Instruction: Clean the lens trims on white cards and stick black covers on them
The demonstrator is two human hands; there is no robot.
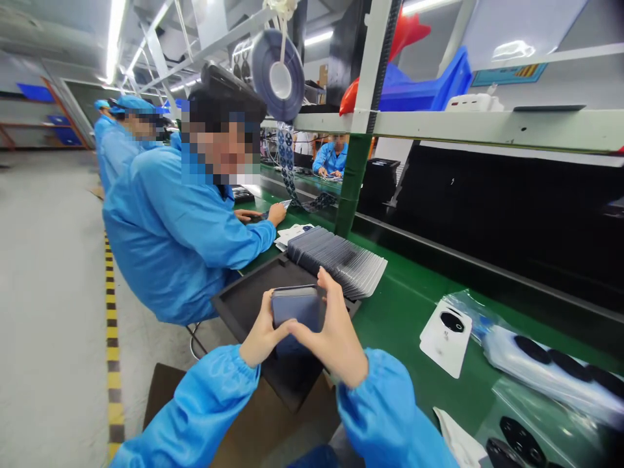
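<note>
Both of my hands hold one dark, flat rectangular case (298,307) above a black tray (242,302). My left hand (262,335) grips its lower left edge with curled fingers. My right hand (330,331) wraps its right side, with one finger up along the top corner. Just beyond the case, a fanned row of thin dark and silver cards (337,259) lies on the tray's far end. Both of my sleeves are bright blue.
A green belt (404,305) runs ahead. On it lie a white card with a black oval part (446,335) and clear bags of black discs (550,367). A co-worker in blue (175,227) sits close on the left. A tape reel (279,75) hangs overhead.
</note>
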